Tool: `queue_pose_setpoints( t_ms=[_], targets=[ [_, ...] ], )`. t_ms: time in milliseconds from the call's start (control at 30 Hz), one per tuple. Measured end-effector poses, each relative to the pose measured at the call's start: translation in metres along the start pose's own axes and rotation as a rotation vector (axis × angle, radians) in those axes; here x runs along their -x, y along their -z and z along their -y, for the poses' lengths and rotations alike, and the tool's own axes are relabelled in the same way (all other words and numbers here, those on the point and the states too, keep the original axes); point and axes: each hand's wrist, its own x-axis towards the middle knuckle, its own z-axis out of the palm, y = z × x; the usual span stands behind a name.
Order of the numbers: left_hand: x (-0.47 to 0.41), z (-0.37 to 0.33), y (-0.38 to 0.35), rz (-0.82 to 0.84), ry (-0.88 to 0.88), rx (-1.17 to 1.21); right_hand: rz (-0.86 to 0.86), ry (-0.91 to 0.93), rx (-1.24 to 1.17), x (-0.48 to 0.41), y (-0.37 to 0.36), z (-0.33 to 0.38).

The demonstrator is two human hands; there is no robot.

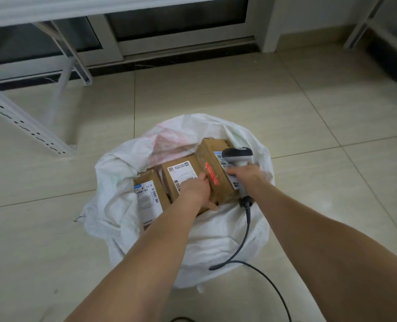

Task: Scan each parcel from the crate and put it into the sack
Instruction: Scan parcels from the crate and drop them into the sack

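Sack [216,247]: white woven, standing on the tiled floor [332,112]. Its mouth is rolled wide open toward the camera, likely so parcels can be dropped in without holding it open.

Red-stickered parcel [216,159]: brown carton at the right of the sack's mouth, tilted, label side up. It lies on the other parcels and looks as if it is being set down into the sack.

Middle parcel [181,175]: already inside the sack with its label up, touching the red-stickered parcel's left side.

Left parcel [146,194]: also inside, near the sack's left wall, with its long label facing up.

Crate: not in view.

Left hand [196,189]: curled round the near left corner of the red-stickered parcel, fingers on top and thumb at the near edge. It seems to be steadying or lowering the parcel.

Right hand [245,174]: wrapped tight round the grip of the scanner [238,155], just above the parcel's right-hand label.

Scanner: head pointing away to the far side, kept in the hand probably so it is ready for the next parcel.

Cable [246,228]: hangs from the grip, crosses the sack's near fold and runs off along the floor.

Shelf frame [18,122]: white perforated metal at far left, well apart from the sack.
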Motion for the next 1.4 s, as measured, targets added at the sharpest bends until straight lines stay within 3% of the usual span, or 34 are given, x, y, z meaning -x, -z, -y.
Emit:
queue_pose_setpoints(
  t_ms=[133,267,333,433,500,600,733,867,1100,1267,1333,1400],
  targets=[
    [0.002,0.003,-0.003,-0.063,0.048,-0.096,-0.042,0.002,0.158,0.0,0.001,-0.015],
    [0.007,0.027,0.001,0.028,0.118,-0.126,-0.039,-0.02,0.11,0.0,-0.004,-0.034],
    [0.004,0.041,0.007,0.005,0.115,0.005,-0.042,0.001,0.051,0.0,-0.004,-0.032],
    [-0.006,0.031,0.011,-0.181,0.026,0.315,-0.069,0.012,-0.081,-0.002,-0.005,-0.026],
    [-0.01,0.012,0.005,-0.16,0.031,0.408,-0.087,0.032,-0.127,-0.002,-0.003,-0.023],
    [-0.014,0.004,-0.005,-0.084,0.092,0.205,-0.06,0.018,-0.245,-0.007,0.004,-0.021],
    [-0.01,0.009,-0.004,-0.084,0.035,-0.08,0.058,-0.067,-0.294,-0.002,0.004,-0.019],
    [-0.01,0.017,0.002,-0.007,-0.009,-0.138,0.167,-0.091,-0.306,0.003,0.0,-0.028],
    [-0.011,0.015,0.006,0.291,0.106,-0.098,0.206,-0.129,-0.437,0.008,-0.008,-0.034],
    [0.0,0.013,-0.004,0.139,0.109,-0.227,0.117,-0.094,-0.375,0.011,-0.025,-0.029],
    [0.006,0.016,-0.003,-0.042,-0.002,-0.218,0.04,-0.043,-0.232,0.014,-0.024,-0.025],
    [0.015,0.018,0.0,-0.154,-0.178,-0.139,0.071,-0.023,-0.169,0.015,-0.02,-0.022]
  ],
)
